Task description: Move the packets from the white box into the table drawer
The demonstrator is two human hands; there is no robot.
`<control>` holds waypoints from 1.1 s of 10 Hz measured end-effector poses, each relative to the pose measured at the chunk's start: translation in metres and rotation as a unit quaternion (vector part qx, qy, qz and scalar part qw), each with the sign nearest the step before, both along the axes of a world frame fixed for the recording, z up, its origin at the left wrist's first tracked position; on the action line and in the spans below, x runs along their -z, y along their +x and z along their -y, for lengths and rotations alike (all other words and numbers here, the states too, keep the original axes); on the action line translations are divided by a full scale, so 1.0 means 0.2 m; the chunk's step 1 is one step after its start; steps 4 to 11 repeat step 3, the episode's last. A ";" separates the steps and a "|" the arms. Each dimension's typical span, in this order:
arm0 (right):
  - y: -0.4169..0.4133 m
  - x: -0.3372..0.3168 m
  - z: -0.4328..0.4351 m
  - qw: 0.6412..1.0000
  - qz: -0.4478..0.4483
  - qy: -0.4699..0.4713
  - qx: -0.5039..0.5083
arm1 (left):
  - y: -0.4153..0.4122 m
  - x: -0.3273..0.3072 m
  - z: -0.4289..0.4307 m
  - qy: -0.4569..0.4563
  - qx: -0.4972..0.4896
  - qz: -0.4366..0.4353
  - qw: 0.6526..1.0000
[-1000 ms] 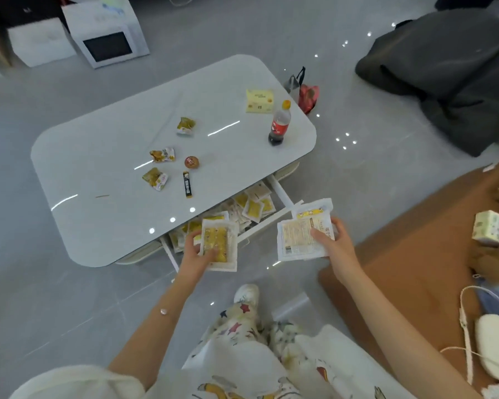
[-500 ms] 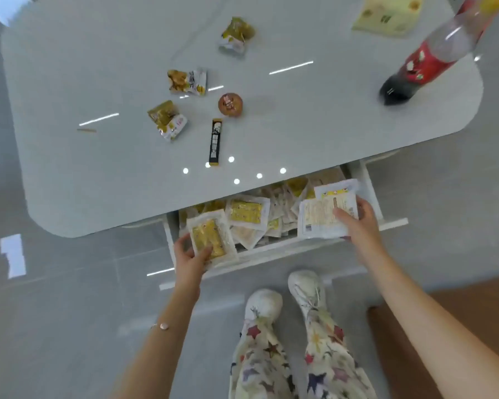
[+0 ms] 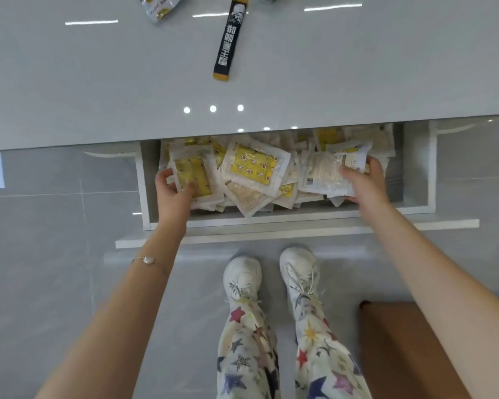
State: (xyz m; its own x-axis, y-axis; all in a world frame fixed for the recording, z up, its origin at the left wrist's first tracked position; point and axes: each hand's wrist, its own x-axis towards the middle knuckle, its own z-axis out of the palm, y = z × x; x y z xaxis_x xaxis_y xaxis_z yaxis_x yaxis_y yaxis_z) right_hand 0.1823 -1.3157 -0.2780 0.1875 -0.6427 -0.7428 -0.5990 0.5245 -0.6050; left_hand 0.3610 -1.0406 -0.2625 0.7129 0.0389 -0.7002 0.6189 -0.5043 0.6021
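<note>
Packets (image 3: 254, 167) in clear wrappers with yellow and pale contents are seen heaped in the open drawer (image 3: 271, 219), which is pulled out from under the front edge of the white table (image 3: 98, 82). The pile fills most of the drawer from left to right. A yellow packet (image 3: 192, 174) is gripped by the left hand (image 3: 173, 192) at the left end of the drawer; the thumb is laid on the face of it and the fingers are curled at its left edge. It cannot be told whether this packet rests on the pile or is held just above it. A bundle of packets (image 3: 324, 171), with the printed white side up, is held by the right hand (image 3: 365, 180) over the right part of the drawer, the thumb on top and the fingers wrapped round the far right edge. A thin bracelet (image 3: 147, 260) is worn on the left wrist. On the table top a black stick sachet (image 3: 227, 38) is lying lengthwise, and near it, at the top edge of the view, part of a snack pouch (image 3: 159, 7) is visible. Below the drawer, two white shoes (image 3: 242, 277) and trousers (image 3: 251, 355) printed with stars are seen on the grey floor (image 3: 41, 254). A brown mat (image 3: 401, 347) is lying at the lower right.
</note>
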 end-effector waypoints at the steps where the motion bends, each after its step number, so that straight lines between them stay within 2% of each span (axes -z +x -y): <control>1: 0.02 0.00 -0.01 0.999 -0.026 -0.029 -0.035 | 0.00 -0.01 -0.01 0.023 0.039 0.017 0.999; 2: 0.04 -0.05 -0.02 0.994 -0.061 -0.034 -0.079 | -0.01 -0.07 -0.02 0.029 0.087 0.007 0.996; 3: 0.04 -0.15 -0.03 0.972 -0.133 -0.116 -0.152 | -0.01 -0.18 -0.04 0.072 0.137 0.065 0.986; 11: 0.04 -0.15 -0.03 0.972 -0.133 -0.116 -0.152 | -0.01 -0.18 -0.04 0.072 0.137 0.065 0.986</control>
